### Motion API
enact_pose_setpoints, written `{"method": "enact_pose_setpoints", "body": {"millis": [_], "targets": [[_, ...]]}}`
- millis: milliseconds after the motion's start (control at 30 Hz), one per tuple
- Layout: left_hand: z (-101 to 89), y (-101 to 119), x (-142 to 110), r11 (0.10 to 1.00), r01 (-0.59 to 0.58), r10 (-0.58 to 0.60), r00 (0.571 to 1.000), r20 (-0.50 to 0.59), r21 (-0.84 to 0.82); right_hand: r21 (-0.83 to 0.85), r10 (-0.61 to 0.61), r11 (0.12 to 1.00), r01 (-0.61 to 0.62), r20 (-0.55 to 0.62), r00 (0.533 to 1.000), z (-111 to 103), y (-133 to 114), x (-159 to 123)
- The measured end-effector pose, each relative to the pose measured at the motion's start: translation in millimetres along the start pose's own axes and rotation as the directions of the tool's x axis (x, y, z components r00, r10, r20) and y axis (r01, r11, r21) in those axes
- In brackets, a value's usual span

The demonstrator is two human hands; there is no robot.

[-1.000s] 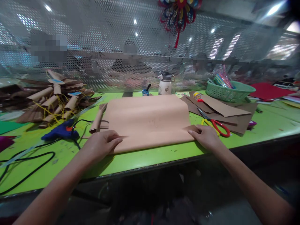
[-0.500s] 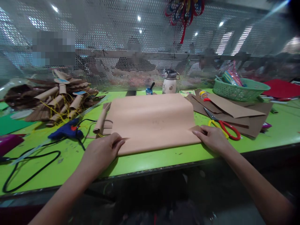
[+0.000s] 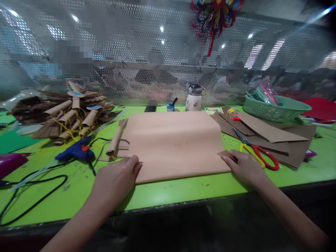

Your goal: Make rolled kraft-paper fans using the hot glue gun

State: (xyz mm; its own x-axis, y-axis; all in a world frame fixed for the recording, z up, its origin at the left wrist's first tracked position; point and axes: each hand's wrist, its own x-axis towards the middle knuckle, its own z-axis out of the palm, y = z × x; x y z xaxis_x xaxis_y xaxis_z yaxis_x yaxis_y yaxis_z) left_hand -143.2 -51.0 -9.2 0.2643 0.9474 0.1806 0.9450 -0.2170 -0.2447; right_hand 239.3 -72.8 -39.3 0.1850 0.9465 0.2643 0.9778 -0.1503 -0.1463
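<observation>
A large sheet of tan paper (image 3: 173, 147) lies before me, bulging up in the middle, with a fold along its near edge. My left hand (image 3: 119, 178) pinches the near left corner between thumb and fingers. At the near right corner, my right hand (image 3: 244, 166) grips the same paper, where a small darker flap (image 3: 223, 153) shows by the thumb. Red and yellow scissors (image 3: 254, 150) rest just beyond the right hand, blades partly apart. A rolled paper tube (image 3: 115, 140) sits along the sheet's left side.
Left of the sheet lie a blue glue gun (image 3: 76, 150) with a black cord and a pile of brown paper crafts (image 3: 76, 112). A bottle (image 3: 193, 98) and small blue jar (image 3: 170, 107) stand behind. Brown sheets (image 3: 273, 131) and a green basket (image 3: 275, 109) are at right.
The view has tilted up slightly, so the table sits lower and a bit to the right in the picture. Both hands keep their grip on the paper's near corners.
</observation>
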Motion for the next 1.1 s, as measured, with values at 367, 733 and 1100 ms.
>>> {"method": "enact_pose_setpoints", "body": {"millis": [367,733,1100], "targets": [[-0.8,0.5,0.2,0.997,-0.075,0.074,0.988,-0.133,0.002,0.036,-0.007,0.999,0.008,-0.024,1.000,2.9,0.6,1.4],[-17.3,14.0,9.7,0.801,-0.594,0.554,0.784,-0.280,-0.080,0.022,0.024,0.999,-0.024,0.003,1.000,-4.2,-7.3,2.2],[-18.6,33.2,10.2,0.778,-0.623,0.627,0.777,-0.049,0.076,0.024,0.049,0.998,-0.050,0.055,0.997,-4.2,-6.6,7.5]]}}
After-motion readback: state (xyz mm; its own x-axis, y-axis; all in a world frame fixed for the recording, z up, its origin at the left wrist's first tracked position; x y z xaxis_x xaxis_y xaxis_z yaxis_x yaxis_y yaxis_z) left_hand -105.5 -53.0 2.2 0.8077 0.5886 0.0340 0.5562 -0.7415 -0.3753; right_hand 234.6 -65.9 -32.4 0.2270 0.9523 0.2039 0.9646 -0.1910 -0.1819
